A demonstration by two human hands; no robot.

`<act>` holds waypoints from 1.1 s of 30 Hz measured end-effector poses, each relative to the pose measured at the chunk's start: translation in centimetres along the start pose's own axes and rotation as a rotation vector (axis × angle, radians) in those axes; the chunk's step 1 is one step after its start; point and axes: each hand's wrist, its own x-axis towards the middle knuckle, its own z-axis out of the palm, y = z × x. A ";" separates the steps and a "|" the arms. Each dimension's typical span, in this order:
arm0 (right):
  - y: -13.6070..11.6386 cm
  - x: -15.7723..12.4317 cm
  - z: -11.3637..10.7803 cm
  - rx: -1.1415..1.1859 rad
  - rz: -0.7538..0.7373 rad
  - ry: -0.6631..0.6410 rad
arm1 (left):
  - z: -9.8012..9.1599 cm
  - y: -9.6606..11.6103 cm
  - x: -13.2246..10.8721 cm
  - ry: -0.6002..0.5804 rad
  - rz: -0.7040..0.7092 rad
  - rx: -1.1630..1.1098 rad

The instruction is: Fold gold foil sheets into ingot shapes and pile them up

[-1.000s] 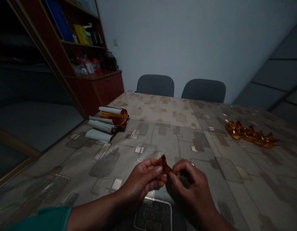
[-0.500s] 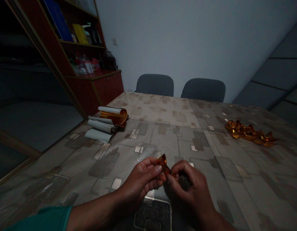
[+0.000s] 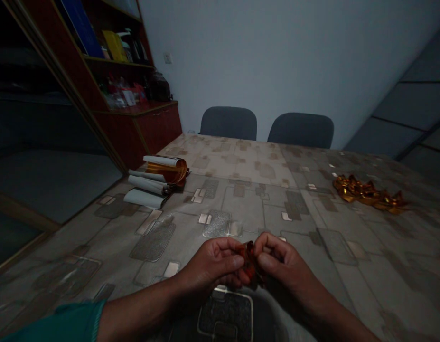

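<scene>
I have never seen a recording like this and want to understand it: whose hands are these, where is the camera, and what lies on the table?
No machine here: a person works with two bare hands, and the camera sits on that person's head, looking forward and down, so you see roughly what they see. The left hand and the right hand pinch a small crumpled piece of orange-gold foil between them, just above a table with a patterned cover. On the table's left lie rolled sheets, white outside, gold inside; on its right lies a heap of similar gold foil pieces. Two chairs stand at the far side, and a red-brown cabinet at the left.
</scene>
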 end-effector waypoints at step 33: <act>1.0 -0.3 -0.4 0.128 0.098 -0.117 | -0.7 0.6 0.1 -0.031 -0.055 0.057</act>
